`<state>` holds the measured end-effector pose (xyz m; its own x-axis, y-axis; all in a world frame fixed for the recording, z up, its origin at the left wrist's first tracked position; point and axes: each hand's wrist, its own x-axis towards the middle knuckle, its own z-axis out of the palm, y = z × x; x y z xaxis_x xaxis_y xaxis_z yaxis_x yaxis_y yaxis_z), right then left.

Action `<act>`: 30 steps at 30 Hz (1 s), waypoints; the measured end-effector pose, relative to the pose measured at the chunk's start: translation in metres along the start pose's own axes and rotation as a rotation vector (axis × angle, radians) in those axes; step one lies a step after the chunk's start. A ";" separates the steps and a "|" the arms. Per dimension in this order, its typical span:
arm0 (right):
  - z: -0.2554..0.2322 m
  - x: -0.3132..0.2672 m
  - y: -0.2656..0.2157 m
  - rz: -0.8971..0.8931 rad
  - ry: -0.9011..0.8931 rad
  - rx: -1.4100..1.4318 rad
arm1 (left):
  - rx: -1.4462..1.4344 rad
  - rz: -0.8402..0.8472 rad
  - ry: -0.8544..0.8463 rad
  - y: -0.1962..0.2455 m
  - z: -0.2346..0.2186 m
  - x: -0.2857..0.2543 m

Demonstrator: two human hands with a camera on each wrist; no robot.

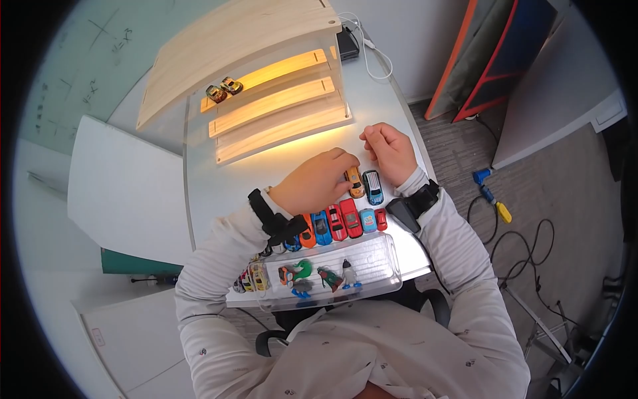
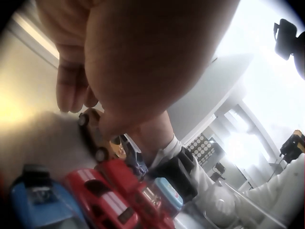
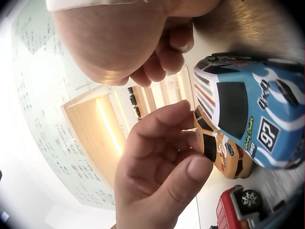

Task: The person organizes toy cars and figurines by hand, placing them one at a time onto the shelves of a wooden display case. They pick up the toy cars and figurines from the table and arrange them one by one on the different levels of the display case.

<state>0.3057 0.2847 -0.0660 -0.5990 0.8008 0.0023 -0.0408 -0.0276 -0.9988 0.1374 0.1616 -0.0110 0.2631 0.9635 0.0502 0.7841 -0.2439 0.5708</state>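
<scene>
With fingertips and thumb at its sides, my left hand (image 1: 316,181) pinches a yellow-orange toy car (image 3: 221,148) on the table. Beside that car stands a blue and white toy car (image 3: 269,114) marked 97. My right hand (image 1: 393,154) hovers just beyond the blue and white car, its fingers loosely curled and nothing visible in them. Nearer the body runs a row of toy cars, among them a red one with white stripes (image 2: 102,198), a plain red one (image 1: 351,217), a blue one (image 1: 321,228) and a small light-blue one (image 1: 368,221).
A lit wooden tiered shelf (image 1: 266,126) stands at the back, with two small toy cars (image 1: 224,89) on one tier. Along the front edge lies a clear plastic tray (image 1: 385,266) holding several animal figures. More small cars (image 1: 252,278) sit at its left end.
</scene>
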 end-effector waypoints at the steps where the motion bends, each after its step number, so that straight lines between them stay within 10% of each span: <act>1: 0.000 0.000 0.000 0.000 0.001 0.000 | -0.007 0.009 0.004 0.000 0.000 0.001; 18: -0.002 0.003 0.009 -0.009 0.016 0.033 | 0.021 0.038 0.073 -0.008 -0.009 -0.007; 30: -0.001 0.001 0.001 0.021 -0.013 0.007 | 0.852 -0.278 0.696 -0.118 -0.110 -0.021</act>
<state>0.3055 0.2863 -0.0672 -0.6105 0.7918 -0.0179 -0.0341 -0.0488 -0.9982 -0.0223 0.1826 0.0109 -0.1408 0.7834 0.6054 0.9638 0.2484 -0.0973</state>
